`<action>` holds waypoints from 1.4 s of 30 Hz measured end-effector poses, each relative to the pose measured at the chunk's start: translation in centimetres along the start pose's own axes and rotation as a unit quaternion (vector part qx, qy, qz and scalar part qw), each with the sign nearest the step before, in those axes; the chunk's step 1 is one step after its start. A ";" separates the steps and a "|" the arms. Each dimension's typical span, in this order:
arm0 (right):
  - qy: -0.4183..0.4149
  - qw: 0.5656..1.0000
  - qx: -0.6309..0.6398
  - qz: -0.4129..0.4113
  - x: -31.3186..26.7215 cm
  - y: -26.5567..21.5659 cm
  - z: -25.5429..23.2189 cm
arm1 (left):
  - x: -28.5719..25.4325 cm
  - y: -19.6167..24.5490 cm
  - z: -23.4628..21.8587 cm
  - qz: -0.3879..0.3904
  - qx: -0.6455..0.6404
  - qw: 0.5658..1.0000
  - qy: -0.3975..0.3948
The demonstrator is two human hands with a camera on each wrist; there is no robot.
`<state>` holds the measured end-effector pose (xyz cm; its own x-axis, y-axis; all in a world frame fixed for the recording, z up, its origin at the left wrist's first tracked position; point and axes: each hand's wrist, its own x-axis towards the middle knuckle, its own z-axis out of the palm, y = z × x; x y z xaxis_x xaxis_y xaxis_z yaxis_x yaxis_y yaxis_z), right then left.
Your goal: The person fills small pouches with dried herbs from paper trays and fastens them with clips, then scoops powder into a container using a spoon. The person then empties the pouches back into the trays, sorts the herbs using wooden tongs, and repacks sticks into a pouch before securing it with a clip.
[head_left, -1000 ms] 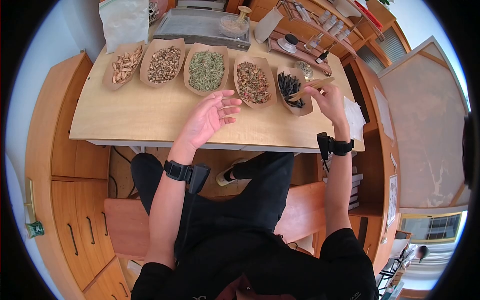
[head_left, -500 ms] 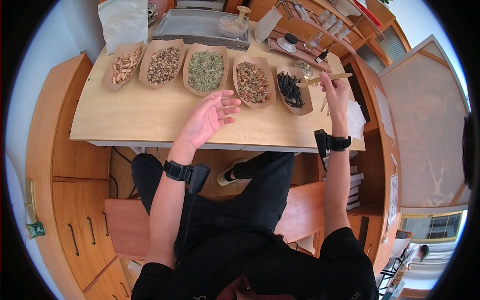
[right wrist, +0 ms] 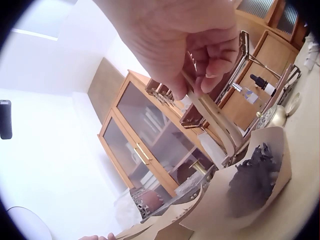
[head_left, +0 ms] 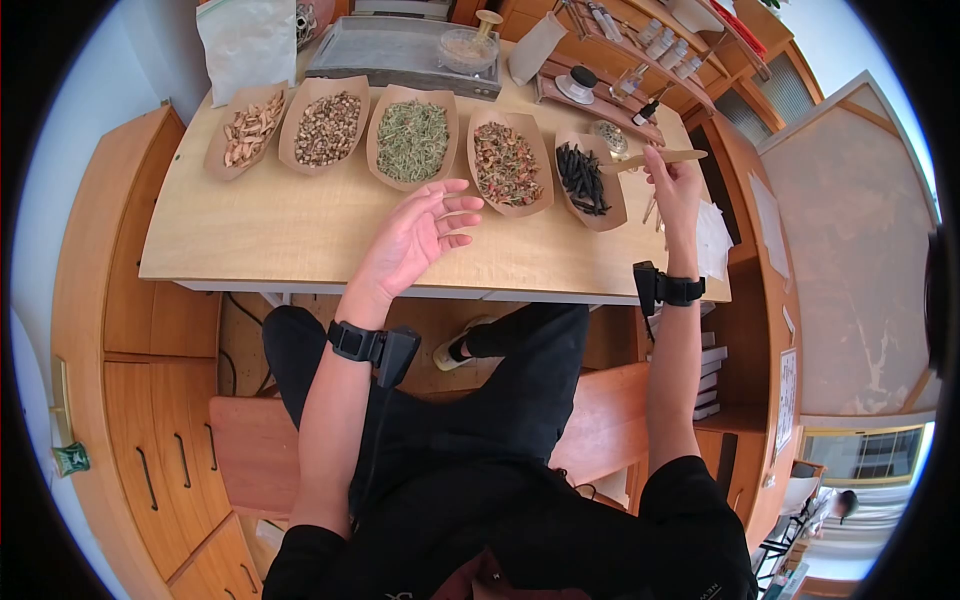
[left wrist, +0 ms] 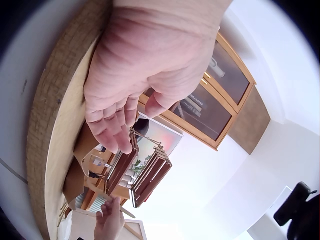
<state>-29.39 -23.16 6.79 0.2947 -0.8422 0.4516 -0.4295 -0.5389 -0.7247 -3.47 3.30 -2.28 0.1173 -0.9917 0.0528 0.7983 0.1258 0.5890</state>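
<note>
My right hand (head_left: 676, 195) pinches a pair of wooden tongs (right wrist: 212, 120) between thumb and fingers. The tongs' tips hang near the rim of a brown paper tray (right wrist: 285, 162) that holds dark, shrivelled strips (head_left: 582, 178); nothing shows between the tips. My left hand (head_left: 420, 235) is held over the front of the table, palm turned inward, with relaxed fingers and nothing in it. Nearest to its fingertips is a paper tray (head_left: 518, 208) of mixed dried flowers and herbs. Beside that stands a tray of green dried herb (head_left: 412, 140).
Farther left sit trays of brown chopped pieces (head_left: 327, 130) and pale slices (head_left: 255, 130). Behind them are a white bag (head_left: 245, 50), a grey metal tray (head_left: 370, 50) and a glass bowl (head_left: 468, 52). A rack with bottles (head_left: 648, 112) and a small lidded pot (right wrist: 272, 116) stand back right.
The tongs came up out of the dark strips and swung level as my right hand shifted right, then edged slightly further right. My left hand stays put.
</note>
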 end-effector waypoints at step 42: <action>-0.092 0.992 -0.086 -0.011 -0.7 -0.2 -0.1 | -0.1 0.1 0.1 -0.001 0.000 1.000 0.001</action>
<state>-29.65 -22.48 6.68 0.4489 -0.8212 0.3524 -0.5565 -0.5655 -0.6087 -3.46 3.38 -2.11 0.1177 -0.9918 0.0506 0.7989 0.1248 0.5884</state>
